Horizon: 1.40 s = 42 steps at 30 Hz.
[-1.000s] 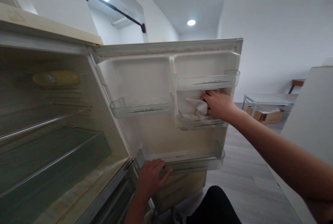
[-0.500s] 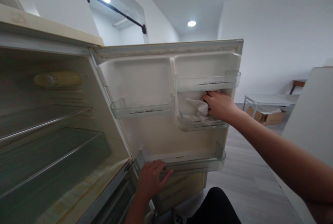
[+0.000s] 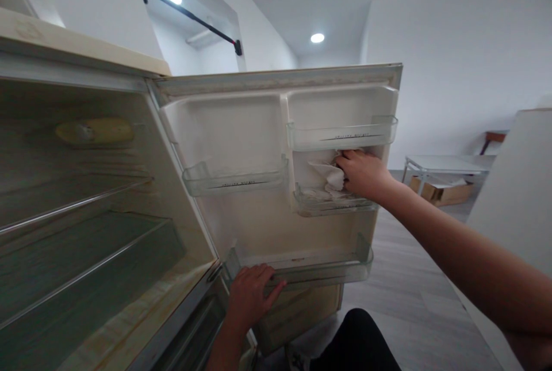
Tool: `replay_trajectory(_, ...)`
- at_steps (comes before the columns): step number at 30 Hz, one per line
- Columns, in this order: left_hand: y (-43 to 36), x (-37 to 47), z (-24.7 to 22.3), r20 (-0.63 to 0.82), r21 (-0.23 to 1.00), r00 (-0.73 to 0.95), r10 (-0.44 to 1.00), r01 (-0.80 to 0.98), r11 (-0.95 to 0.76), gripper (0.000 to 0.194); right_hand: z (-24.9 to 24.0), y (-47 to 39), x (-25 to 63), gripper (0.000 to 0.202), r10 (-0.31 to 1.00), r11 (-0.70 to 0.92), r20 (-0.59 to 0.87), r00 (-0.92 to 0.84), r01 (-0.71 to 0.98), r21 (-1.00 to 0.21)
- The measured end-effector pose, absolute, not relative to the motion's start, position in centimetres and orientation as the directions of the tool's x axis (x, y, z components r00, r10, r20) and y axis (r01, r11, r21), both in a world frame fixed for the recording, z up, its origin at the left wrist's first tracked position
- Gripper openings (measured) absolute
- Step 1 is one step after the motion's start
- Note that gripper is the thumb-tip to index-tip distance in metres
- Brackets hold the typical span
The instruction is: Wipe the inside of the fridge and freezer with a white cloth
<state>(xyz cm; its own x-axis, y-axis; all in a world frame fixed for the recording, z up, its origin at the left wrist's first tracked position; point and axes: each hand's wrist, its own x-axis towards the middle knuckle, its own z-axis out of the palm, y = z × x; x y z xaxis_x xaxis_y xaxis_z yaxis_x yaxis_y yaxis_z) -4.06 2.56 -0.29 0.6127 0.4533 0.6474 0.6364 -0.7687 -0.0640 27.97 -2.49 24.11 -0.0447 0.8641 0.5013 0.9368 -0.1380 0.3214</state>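
Nothing visibly moved — right hand (image 3: pixel 361 173) clutches white cloth (image 3: pixel 331 175), seemingly part-hidden; left hand (image 3: pixel 250 295) — grip unclear.

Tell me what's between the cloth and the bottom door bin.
In the head view, a smaller transparent bin lies below the cloth, then door panel.

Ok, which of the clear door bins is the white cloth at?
The lower of the two short right-side bins, where the right hand holds the white cloth. The upper right bin, the left bin and the long bottom bin show no cloth.
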Motion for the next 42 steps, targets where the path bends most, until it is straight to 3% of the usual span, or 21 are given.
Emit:
replay_trajectory(30, 2.7, -4.0, -0.5, 0.632, -0.072, 0.622, 0.462, 0.641, -0.764, 0.028, 24.2, -2.4, 28.0, 0.034, 0.877, -0.126, 0.478, -0.045, 0.939, 0.319)
replay_trajectory(34, 2.7, -3.9, -0.4, 0.626, -0.071, 0.624, 0.467, 0.642, -0.763, 0.027, 24.8, -1.7, 27.2, 0.037, 0.887, -0.054, 0.450, -0.103, 0.945, 0.323)
replay_trajectory(38, 2.6, -3.6, -0.3, 0.620, -0.075, 0.620, 0.481, 0.657, -0.750, 0.028, 25.6, 0.1, 24.2, 0.048, 0.850, 0.143, 0.464, -0.249, 0.957, 0.252)
replay_trajectory(42, 2.5, -3.4, -0.1, 0.621, -0.078, 0.618, 0.482, 0.661, -0.746, 0.029, 25.8, 2.0, 21.3, 0.039, 0.852, 0.209, 0.428, -0.300, 0.946, 0.246)
